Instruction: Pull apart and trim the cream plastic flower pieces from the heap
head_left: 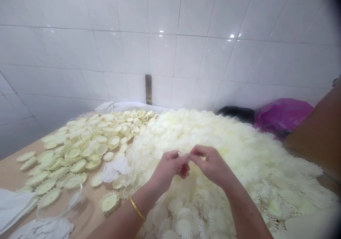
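Observation:
My left hand point(170, 166) and my right hand point(211, 164) meet over a broad heap of pale cream flower-like pieces point(186, 125). The fingertips of both hands are pinched close together. Whatever lies between them is too small and pale to make out against the heap. A gold bangle point(137, 209) circles my left wrist. Left of my hands spreads a looser pile of round, pale yellow discs with toothed edges point(80, 144), some stacked. One short stack of toothed discs point(109, 202) lies near my left forearm, and a crumpled white scrap point(116, 169) rests just beyond it.
White sheets point(13, 208), a clear looped strip point(68, 208) and white scraps point(44, 230) lie on the tan table point(89, 214) at lower left. Behind the heap are a black bag point(237, 113) and a magenta plastic bag point(283, 116), against a tiled wall point(165, 50). A blurred brown shape point(317, 139) fills the right.

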`<control>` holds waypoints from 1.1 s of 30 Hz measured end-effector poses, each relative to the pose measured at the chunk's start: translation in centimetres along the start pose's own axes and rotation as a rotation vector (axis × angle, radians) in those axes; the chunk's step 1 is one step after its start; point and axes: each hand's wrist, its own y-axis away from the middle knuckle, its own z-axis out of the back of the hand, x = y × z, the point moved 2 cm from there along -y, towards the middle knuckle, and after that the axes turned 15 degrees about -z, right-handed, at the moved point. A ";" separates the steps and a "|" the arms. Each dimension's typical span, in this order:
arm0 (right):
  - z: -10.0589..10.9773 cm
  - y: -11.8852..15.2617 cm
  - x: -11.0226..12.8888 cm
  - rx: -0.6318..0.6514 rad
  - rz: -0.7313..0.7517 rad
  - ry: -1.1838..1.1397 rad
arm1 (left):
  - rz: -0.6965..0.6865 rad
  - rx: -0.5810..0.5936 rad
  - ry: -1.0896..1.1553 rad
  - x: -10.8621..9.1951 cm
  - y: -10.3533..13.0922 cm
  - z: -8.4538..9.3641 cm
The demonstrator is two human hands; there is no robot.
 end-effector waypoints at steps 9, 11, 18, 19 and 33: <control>3.5 -1.1 -3.6 -0.553 -0.217 0.181 | -0.002 -0.023 -0.032 -0.8 0.5 -0.5; 3.5 -0.8 -3.1 -0.352 -0.143 -0.018 | 0.020 -0.063 -0.011 -0.7 0.3 -0.3; 1.0 -0.1 -0.5 0.070 -0.005 -0.184 | 0.004 -0.012 0.024 -0.6 0.3 -0.6; 0.9 -0.2 -0.5 0.084 -0.001 -0.178 | 0.006 0.002 0.028 -0.6 0.4 -0.7; 0.1 -0.5 -0.6 -0.338 0.169 0.295 | -0.026 0.020 0.009 -1.0 0.7 -0.9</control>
